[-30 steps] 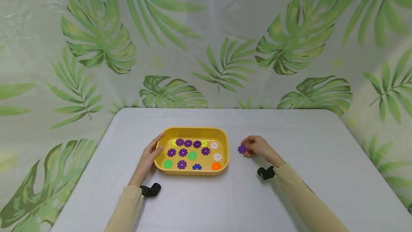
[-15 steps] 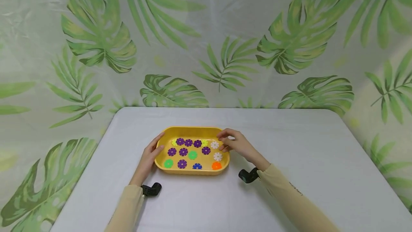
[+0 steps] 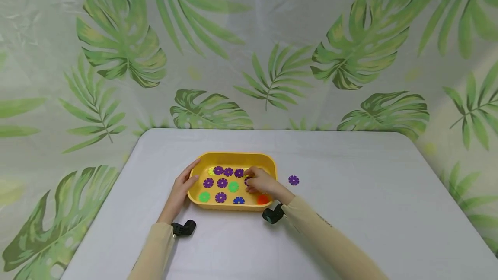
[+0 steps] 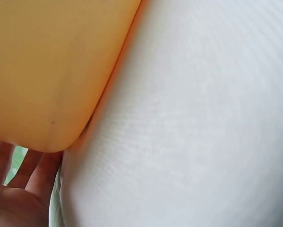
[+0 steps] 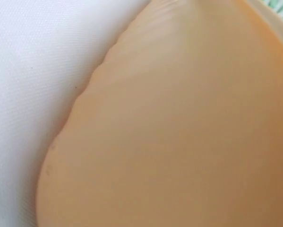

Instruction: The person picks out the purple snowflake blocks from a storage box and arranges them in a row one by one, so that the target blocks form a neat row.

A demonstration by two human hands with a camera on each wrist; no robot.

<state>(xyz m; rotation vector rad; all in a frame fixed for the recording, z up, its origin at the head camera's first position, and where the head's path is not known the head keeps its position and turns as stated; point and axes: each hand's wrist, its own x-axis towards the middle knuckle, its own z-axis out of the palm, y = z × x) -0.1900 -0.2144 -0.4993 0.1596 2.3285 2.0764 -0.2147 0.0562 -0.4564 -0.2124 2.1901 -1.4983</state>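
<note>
Table [image 3: 350, 163] under white cloth is the biggest thing in front of me, and on it, left of the middle, sits the yellow tray [image 3: 233, 157]. I judge this tray to be stiff plastic, rather light and smooth, so it could slide on the cloth if pushed; its rim at the short ends gives the best hold.

The left hand [image 3: 182, 188] holds it exactly there, at the left end, with the thumb over the rim and the other fingers along the outer wall. The right hand [image 3: 263, 182] is inside the right part of the tray, its fingers bent and a little apart, over a purple disc [image 3: 247, 181] that they partly cover; whether they pinch it, I cannot tell.

Smallest are the notched discs. More purple ones, two green discs [image 3: 233, 186], a blue disc [image 3: 239, 201] and an orange disc [image 3: 263, 199] lie in the tray, while one lone purple disc [image 3: 293, 180] rests on the cloth, to the right. They seem to me thin, very light, stiff and not fragile. Lying flat, such a piece probably slips under a fingertip, therefore two opposite notched edges are the place to take it.
</note>
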